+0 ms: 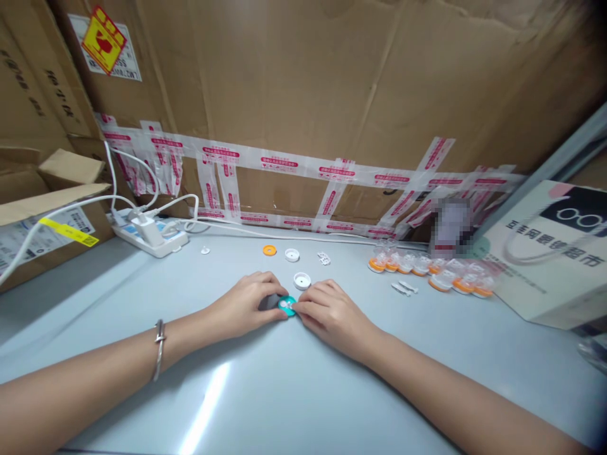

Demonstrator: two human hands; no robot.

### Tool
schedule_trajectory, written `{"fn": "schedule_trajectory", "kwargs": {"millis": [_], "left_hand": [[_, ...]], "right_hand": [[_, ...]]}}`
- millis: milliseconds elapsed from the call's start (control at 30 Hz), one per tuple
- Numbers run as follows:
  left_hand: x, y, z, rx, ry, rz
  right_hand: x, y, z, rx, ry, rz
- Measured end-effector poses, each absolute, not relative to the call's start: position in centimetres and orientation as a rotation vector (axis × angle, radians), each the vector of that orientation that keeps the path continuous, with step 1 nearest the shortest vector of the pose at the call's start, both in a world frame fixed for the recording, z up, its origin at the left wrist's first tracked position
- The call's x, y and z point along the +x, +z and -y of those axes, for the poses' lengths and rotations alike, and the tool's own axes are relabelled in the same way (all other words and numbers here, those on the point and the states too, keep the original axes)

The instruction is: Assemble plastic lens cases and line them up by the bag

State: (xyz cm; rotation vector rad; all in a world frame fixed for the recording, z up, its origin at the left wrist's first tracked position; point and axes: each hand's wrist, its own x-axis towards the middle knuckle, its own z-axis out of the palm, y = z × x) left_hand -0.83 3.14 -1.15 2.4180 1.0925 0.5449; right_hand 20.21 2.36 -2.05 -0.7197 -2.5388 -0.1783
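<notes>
My left hand point(246, 304) and my right hand point(329, 311) meet at the middle of the pale grey table point(284, 392). Both pinch a small teal round piece point(287, 304) with a white centre, held low against the tabletop. Fingers of both hands are curled round it. A silver bracelet point(159, 347) sits on my left wrist. Just beyond my fingers lies a white round cap point(302, 280).
Farther back lie an orange ring point(269, 250), another white cap point(292, 254) and small white parts point(324, 258). A row of clear-and-orange pieces point(427, 268) lies right. A power strip point(149, 237) with cables sits left. A taped cardboard wall point(303, 114) stands behind, a white box point(545, 253) at right.
</notes>
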Motion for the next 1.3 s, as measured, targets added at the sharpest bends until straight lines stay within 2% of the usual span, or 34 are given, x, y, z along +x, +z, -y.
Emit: {"fn": "schedule_trajectory", "kwargs": {"millis": [400,633,767,967,1033,1200,1300], "left_hand": [[-0.9,-1.4,-3.1,2.426,0.59,-1.095],[-0.9,-1.7,-2.8,2.41,0.634,-1.152],[-1.1,-1.7,-2.8,2.391,0.648,-1.146],[-1.4,-2.0,-2.7,2.403,0.697,-1.102],[-1.5,-1.9,-2.6,2.387,0.728,-1.1],[-1.5,-0.8,-2.3,2.24,0.942,-1.104],[-1.4,0.0,-2.1,2.158,1.067,-1.051]], "right_hand": [[20.2,-1.6,-2.2,-0.807,0.026,2.553],[22.1,-0.4,-4.2,-1.034,0.161,2.165],[21.8,-0.3,-5.4,-1.17,0.24,2.251],[19.8,-1.2,-6.1,-1.143,0.404,2.343],[19.6,-1.0,-5.9,-1.166,0.523,2.219],[19.8,0.7,-4.7,-1.153,1.269,1.721],[19.8,1.5,-3.6,-1.112,1.511,1.632]]}}
